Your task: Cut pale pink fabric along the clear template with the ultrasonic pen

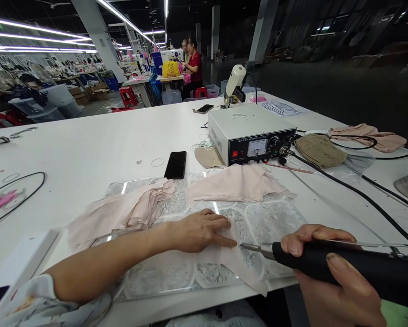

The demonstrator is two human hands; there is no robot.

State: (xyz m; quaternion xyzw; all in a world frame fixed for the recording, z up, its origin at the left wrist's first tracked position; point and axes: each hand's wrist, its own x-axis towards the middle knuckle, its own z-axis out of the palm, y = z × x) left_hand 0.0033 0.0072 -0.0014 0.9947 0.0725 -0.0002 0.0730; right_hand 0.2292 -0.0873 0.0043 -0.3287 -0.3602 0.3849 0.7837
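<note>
My left hand [204,231] lies flat with fingers spread on a pale pink fabric piece [238,268], pressing it to a clear patterned cutting board [163,272]. In my right hand [336,272] is a black-handled ultrasonic cutter [312,254], fingers wrapped round it. Its metal tip points left and is close to the fabric's edge by my left fingertips; whether it touches cannot be made out. Behind my left arm sits a layered stack of pink fabric pieces [129,209]. Another pink fabric pile [238,184] rests at the board's far side.
Beyond the board stands a control box [253,131] with a lit red switch. A black cable [360,190] runs from it to the right. A phone [175,165], brown templates [321,150] and a white device [236,81] are on the table. A person in red [193,66] sits farther back.
</note>
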